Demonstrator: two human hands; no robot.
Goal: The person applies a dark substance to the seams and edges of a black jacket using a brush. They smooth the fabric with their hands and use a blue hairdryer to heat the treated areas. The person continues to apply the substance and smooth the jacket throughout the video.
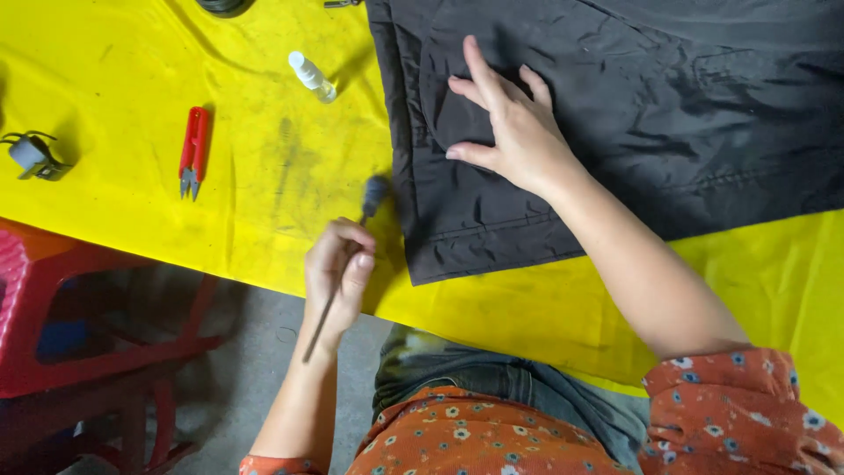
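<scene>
A black garment (686,114) lies flat on a yellow table cover (264,176), filling the upper right. My right hand (510,123) rests on it with fingers spread, pressing the cloth near its left edge. My left hand (338,264) grips a thin brush (352,246) by its long dark handle at the table's near edge. The brush's dark, blurred head points up toward the garment's left hem, just left of it.
Red thread snips (193,149) lie on the cover at left. A small clear bottle with a white cap (312,77) lies above them. A small grey clip-like object (33,157) sits at the far left. A red plastic stool (79,325) stands below the table.
</scene>
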